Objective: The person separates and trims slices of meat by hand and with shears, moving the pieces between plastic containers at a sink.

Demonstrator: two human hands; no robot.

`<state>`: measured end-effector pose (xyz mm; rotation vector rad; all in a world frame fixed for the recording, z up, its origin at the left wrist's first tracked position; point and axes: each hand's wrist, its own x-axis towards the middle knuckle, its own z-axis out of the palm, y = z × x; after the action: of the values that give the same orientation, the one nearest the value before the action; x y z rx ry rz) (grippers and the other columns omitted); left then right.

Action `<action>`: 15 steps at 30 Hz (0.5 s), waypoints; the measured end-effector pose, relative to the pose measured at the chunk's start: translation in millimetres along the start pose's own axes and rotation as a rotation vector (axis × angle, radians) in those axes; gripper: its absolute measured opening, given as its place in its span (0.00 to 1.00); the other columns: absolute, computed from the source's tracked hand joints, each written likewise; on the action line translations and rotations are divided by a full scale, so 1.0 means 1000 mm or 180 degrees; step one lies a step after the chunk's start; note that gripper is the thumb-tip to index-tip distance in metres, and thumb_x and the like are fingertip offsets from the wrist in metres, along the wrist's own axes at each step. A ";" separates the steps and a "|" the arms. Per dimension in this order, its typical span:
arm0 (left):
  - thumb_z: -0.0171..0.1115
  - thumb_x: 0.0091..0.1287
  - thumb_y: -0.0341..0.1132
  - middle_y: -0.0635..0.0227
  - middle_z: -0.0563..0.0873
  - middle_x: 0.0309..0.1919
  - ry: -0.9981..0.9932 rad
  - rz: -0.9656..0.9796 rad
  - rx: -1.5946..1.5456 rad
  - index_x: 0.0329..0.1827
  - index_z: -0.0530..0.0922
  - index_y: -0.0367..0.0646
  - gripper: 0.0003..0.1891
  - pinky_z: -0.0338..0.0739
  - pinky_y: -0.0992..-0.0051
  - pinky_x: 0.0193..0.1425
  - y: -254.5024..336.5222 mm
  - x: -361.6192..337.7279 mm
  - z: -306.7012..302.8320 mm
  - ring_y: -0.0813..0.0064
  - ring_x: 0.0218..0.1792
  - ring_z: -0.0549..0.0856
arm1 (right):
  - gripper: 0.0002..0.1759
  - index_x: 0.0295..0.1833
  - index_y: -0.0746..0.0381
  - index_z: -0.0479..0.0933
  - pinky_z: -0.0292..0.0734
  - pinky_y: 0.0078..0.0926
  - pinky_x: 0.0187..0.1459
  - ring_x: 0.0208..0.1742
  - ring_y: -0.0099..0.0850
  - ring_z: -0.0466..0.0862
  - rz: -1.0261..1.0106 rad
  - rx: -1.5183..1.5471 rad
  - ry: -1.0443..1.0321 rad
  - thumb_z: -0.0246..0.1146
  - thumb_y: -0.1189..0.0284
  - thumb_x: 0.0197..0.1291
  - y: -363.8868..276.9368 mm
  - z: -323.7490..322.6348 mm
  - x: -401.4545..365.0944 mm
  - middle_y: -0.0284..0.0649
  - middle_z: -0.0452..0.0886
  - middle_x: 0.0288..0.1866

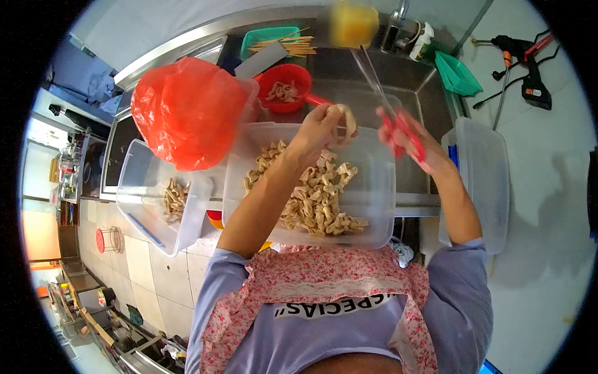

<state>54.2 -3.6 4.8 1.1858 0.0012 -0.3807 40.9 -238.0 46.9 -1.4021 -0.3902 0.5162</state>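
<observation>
My left hand (319,132) pinches a looped strip of pale tan meat (344,123) above a large clear plastic bin (377,209). A heap of similar curled meat pieces (317,199) lies in that bin. My right hand (414,140) is wrapped around the red handles of a pair of scissors (380,90), to the right of the meat strip and apart from it. The long blades point up and away, and the hand is blurred by motion. Just beyond my left hand, a red strainer (304,78) holds a few paler pieces.
To the left stand a second clear bin (140,181) with fewer pieces and a red plastic bag (187,112). Behind are a green basket (265,36) with wooden skewers (293,45), a metal sink (398,75) and a blurred yellow object (354,25). Another clear bin (489,181) is at right.
</observation>
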 end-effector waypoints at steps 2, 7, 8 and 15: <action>0.42 0.77 0.42 0.62 0.81 0.36 0.0120 0.0303 0.0278 0.49 0.71 0.40 0.15 0.79 0.72 0.42 -0.006 0.005 -0.015 0.72 0.37 0.82 | 0.27 0.62 0.59 0.67 0.71 0.16 0.33 0.32 0.19 0.78 0.0435 0.0317 -0.0415 0.58 0.54 0.65 -0.005 0.001 -0.019 0.35 0.79 0.37; 0.48 0.75 0.39 0.68 0.79 0.33 0.0554 0.0625 0.0401 0.43 0.71 0.39 0.11 0.75 0.75 0.37 0.006 -0.006 -0.011 0.78 0.34 0.80 | 0.30 0.63 0.58 0.67 0.74 0.20 0.29 0.27 0.21 0.79 0.1273 0.0702 -0.0646 0.59 0.49 0.63 -0.012 0.009 -0.041 0.36 0.79 0.36; 0.49 0.75 0.39 0.68 0.79 0.33 0.0552 0.0620 0.0312 0.43 0.71 0.39 0.11 0.74 0.76 0.36 0.007 -0.004 -0.010 0.79 0.33 0.79 | 0.31 0.63 0.58 0.67 0.74 0.20 0.29 0.27 0.21 0.79 0.1287 0.0667 -0.0670 0.59 0.49 0.63 -0.011 0.010 -0.043 0.37 0.79 0.36; 0.50 0.74 0.37 0.67 0.78 0.28 0.0870 0.1170 0.1217 0.42 0.71 0.36 0.11 0.73 0.78 0.30 -0.002 0.008 -0.015 0.80 0.27 0.76 | 0.33 0.63 0.59 0.66 0.76 0.21 0.29 0.26 0.24 0.79 0.1511 0.0550 -0.0706 0.61 0.48 0.61 -0.006 0.012 -0.050 0.38 0.79 0.36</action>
<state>64.4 6.6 -4.1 1.5746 -0.0537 0.1142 -6.4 -256.4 56.6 -1.2717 -0.1796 1.0747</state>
